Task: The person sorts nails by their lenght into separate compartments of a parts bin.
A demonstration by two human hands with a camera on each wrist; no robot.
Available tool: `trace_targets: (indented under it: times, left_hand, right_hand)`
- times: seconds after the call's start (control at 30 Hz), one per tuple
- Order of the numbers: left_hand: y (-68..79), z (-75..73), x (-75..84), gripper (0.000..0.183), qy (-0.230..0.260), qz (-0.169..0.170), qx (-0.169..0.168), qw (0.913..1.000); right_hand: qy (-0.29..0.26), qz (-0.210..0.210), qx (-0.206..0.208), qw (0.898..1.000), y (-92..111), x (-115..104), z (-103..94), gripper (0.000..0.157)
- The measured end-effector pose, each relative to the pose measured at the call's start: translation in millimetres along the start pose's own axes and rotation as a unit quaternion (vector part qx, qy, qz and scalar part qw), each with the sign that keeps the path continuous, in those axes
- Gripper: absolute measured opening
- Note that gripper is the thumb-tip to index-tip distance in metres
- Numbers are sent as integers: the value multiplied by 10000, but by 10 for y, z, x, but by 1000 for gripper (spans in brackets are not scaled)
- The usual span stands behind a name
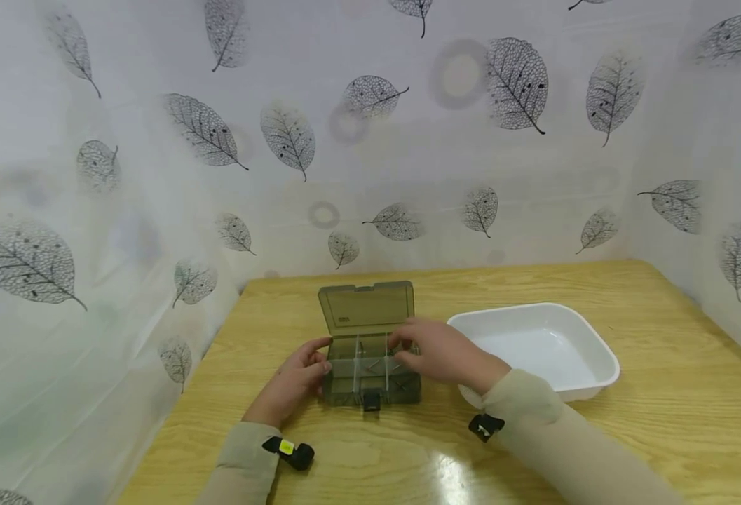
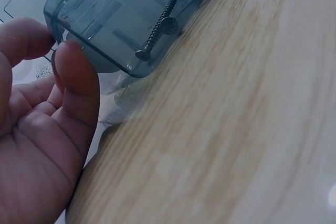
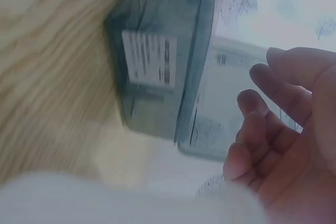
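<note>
A translucent grey compartment box (image 1: 341, 394) stands on the table with its lid (image 1: 370, 308) raised at the back. Several screws (image 1: 373, 366) lie in its sections; the left wrist view shows a dark screw (image 2: 156, 31) through the wall. My left hand (image 1: 296, 379) pinches the box's left side between thumb and fingers. Above the right-hand sections is my right hand (image 1: 444, 351), fingertips over the compartments. In the right wrist view its fingers (image 3: 253, 135) are loosely bent, with nothing visible between them and the thumb. A barcode label (image 3: 149, 57) marks the box's side.
To the right of the box sits a white plastic tray (image 1: 537, 344), partly behind my right forearm. The wooden table (image 1: 370, 463) meets a leaf-patterned sheet (image 1: 408, 161) at the back and sides.
</note>
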State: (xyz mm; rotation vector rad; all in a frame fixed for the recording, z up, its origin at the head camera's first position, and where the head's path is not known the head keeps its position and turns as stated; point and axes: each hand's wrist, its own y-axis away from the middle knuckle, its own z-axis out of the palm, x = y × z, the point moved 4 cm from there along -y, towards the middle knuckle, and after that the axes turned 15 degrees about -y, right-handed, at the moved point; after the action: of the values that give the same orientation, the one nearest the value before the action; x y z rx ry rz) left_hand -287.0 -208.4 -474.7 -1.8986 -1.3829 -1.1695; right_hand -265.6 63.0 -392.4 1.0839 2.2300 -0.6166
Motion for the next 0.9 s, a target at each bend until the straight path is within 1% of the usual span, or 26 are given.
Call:
trace_targets:
  times: [0.13,0.33,0.5,0.6,0.73,0.9]
  left_hand:
    - [-12,0,4,58,-10,17,-17,10000]
    - [-25,-1,-9,57,46,14,-16,10000]
    - [-34,6,-35,56,83,-44,16,10000]
    - [-38,8,-31,56,77,-35,30,10000]
    - [-26,3,4,56,70,-28,39,10000]
    - [2,2,34,57,84,-30,4,10000]
  right_hand:
    - [-9,26,189,9998,73,78,-125,19]
    - [43,100,342,9994,208,225,-290,20]
    - [16,179,407,9990,336,403,-409,16]
    - [131,253,421,9987,406,523,-485,14]
    - [296,330,306,9985,458,670,-559,19]
    - [564,374,-107,9977,479,803,-541,26]
